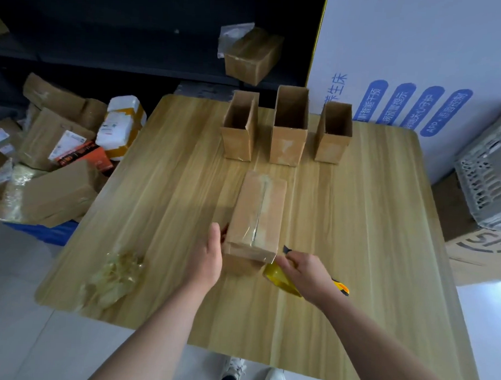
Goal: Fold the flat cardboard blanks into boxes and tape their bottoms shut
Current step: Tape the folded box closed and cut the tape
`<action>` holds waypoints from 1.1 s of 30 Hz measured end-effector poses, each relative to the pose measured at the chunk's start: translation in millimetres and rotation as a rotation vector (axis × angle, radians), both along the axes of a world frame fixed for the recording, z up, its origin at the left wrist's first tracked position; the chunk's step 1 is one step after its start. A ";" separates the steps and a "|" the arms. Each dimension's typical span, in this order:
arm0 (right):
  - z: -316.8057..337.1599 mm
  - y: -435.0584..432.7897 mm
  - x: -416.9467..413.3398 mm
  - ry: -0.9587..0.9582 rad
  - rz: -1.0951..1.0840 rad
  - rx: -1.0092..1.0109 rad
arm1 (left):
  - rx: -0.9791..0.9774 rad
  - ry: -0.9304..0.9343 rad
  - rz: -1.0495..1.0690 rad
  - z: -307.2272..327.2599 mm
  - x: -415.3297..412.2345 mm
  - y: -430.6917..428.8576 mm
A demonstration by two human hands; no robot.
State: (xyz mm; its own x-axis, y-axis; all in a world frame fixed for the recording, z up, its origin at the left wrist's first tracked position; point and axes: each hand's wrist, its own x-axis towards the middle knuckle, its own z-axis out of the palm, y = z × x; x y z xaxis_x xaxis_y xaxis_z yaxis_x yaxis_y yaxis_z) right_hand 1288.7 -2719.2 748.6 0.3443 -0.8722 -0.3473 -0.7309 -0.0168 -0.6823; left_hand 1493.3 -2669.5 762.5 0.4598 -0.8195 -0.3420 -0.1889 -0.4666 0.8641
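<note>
Box (pixel 256 216) lies bottom-up on the table (pixel 357 223), its long axis running straight away from the person and its near end between the two hands. The left hand (pixel 209 257) has roughly straight fingers laid against the box's left wall at the near end; it steadies the box and is not curled round anything visible. The right hand (pixel 303 274) is closed round the yellow tape roll (pixel 277 278), and a knife (pixel 341 288) seems to share that grip: the yellow-and-black handle shows by the wrist and a dark tip pokes out beyond the fingers. Finger layout is not resolvable. From the right grip the box sits ahead and to the left, its near right corner just beside the roll. A glossy strip runs along the centre seam, parallel to the long axis, and folds over the near end. Judgement: the strip appears joined to the roll at that corner, so the coming move is a cut at the corner, with the right hand plainly the nearer and the left bracing the opposite side. Risk: blade close to the right fingers and to the cardboard edge.
</note>
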 end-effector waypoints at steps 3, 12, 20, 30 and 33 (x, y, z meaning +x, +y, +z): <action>0.6 -2.2 -1.0 0.022 0.028 0.014 | 0.022 0.027 -0.156 1.9 18.9 -6.1; 1.8 2.0 18.7 0.048 0.163 -0.012 | 0.189 -0.647 -0.476 12.8 -3.1 -31.2; -14.1 7.3 -18.0 0.073 -0.021 0.041 | 0.245 -0.707 -0.695 4.1 20.7 -51.4; -21.9 12.3 9.7 -0.050 -0.106 0.154 | -0.058 -0.827 -0.566 3.0 33.7 -51.3; -20.2 9.9 12.8 -0.061 -0.121 0.168 | -0.278 -0.681 -0.217 -2.6 20.9 -18.9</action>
State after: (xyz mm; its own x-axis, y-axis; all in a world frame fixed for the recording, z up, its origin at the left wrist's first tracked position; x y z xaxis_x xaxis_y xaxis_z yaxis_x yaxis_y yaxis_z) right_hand 1301.5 -2709.4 728.4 0.2650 -0.8402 -0.4731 -0.6780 0.1865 -0.7110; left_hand 1514.2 -2688.4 759.9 0.3139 -0.9301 0.1907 -0.7843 -0.1409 0.6041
